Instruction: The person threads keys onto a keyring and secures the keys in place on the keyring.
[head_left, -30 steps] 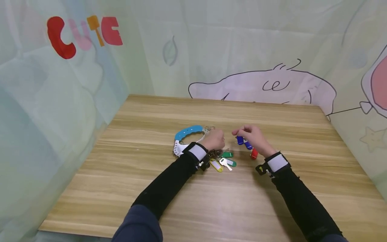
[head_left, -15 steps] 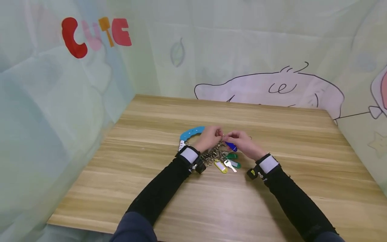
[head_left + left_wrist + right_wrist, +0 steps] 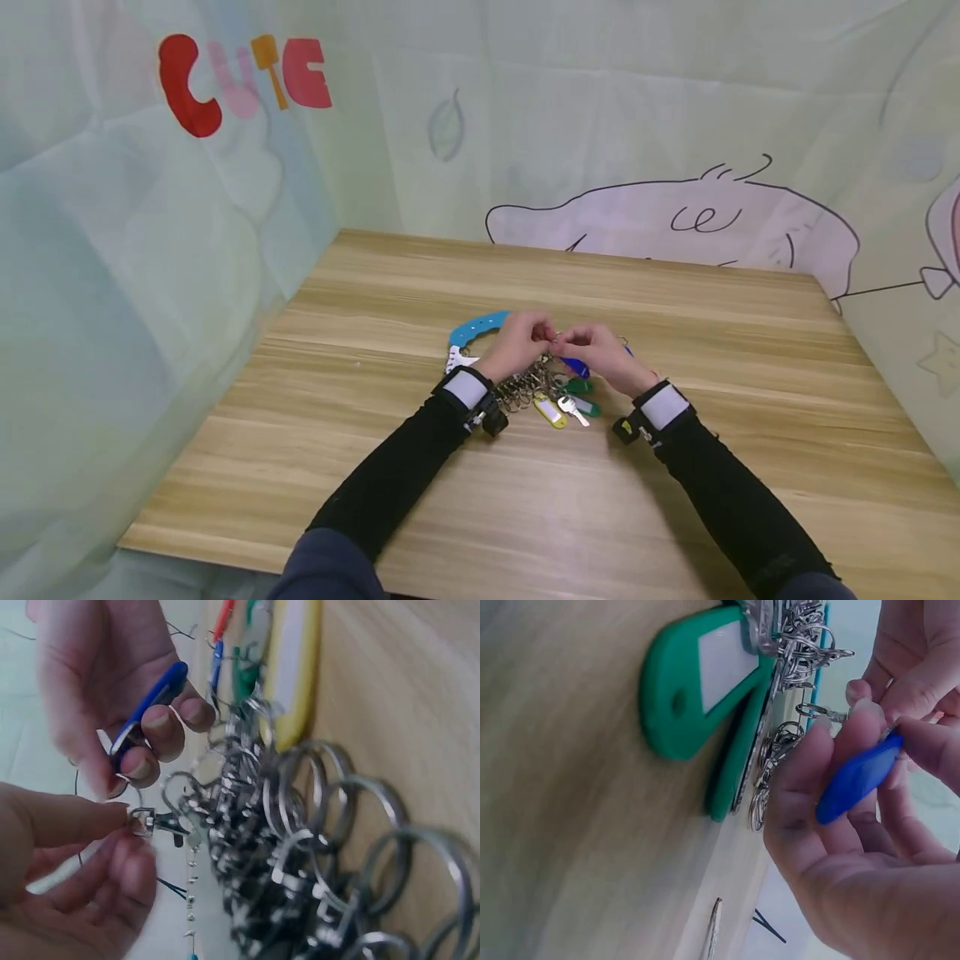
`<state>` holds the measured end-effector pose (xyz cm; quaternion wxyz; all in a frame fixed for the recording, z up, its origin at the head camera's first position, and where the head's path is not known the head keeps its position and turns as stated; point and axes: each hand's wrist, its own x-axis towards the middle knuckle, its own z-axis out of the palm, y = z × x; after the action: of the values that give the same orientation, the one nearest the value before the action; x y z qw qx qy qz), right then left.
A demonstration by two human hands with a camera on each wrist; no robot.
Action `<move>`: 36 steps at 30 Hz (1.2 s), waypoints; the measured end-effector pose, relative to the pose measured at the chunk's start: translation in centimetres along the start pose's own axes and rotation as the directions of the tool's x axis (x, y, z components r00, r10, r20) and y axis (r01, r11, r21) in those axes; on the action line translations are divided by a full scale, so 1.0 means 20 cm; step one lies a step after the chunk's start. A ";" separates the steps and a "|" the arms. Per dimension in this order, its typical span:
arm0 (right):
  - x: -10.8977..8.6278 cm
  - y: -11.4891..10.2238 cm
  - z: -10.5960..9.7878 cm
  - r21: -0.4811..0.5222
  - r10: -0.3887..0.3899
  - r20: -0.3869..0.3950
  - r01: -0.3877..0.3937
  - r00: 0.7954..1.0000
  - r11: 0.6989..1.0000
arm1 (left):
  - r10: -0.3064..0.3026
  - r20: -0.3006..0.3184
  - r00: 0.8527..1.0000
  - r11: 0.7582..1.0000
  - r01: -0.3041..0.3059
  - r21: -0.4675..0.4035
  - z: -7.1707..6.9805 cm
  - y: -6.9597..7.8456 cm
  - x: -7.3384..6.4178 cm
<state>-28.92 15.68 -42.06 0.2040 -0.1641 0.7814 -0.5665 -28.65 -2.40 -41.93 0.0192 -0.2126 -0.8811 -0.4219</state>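
Observation:
My left hand (image 3: 517, 343) pinches a small metal clasp (image 3: 154, 823) between thumb and fingers. Close against it, my right hand (image 3: 600, 357) holds a blue key tag (image 3: 859, 780), its fingers curled round the tag. A thin split ring (image 3: 133, 786) at the tag's end meets the clasp between the two sets of fingertips. Below the hands lies a heap of metal clasps and rings (image 3: 255, 825). A yellow key tag (image 3: 551, 411), a silver key (image 3: 574, 411) and two green key tags (image 3: 679, 690) lie at its right end.
Behind the left hand lies a curved blue and white holder (image 3: 477, 327), partly hidden. A second blue tag (image 3: 628, 351) and a red tag (image 3: 223, 619) lie beyond the right hand. The wooden table (image 3: 337, 467) meets printed cloth walls (image 3: 420, 100).
My right hand has moved left with a blue key tag and met the left hand over the heap. Over the last half second both hands stay nearly in place.

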 end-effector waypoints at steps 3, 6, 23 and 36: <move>0.00 0.01 0.00 0.010 -0.004 -0.028 0.004 1.000 1.000 | -0.067 0.042 0.997 0.998 0.067 0.019 0.00 0.01 -0.01; 0.00 0.01 0.01 0.002 -0.011 -0.053 0.011 0.999 1.000 | -0.115 0.073 0.991 0.993 0.112 0.043 -0.01 0.02 -0.01; -0.01 0.01 0.02 -0.068 -0.071 -0.053 0.067 0.996 0.995 | -0.049 -0.006 0.999 0.997 0.049 -0.061 -0.01 -0.02 -0.01; -0.01 0.00 0.03 -0.212 -0.173 -0.105 0.148 0.979 0.966 | -0.008 -0.048 0.999 1.000 0.007 -0.025 0.01 -0.02 -0.01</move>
<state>-28.37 15.25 -42.29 0.0916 -0.2117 0.8302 -0.5075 -28.71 -2.59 -42.35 0.0362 -0.1993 -0.8759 -0.4379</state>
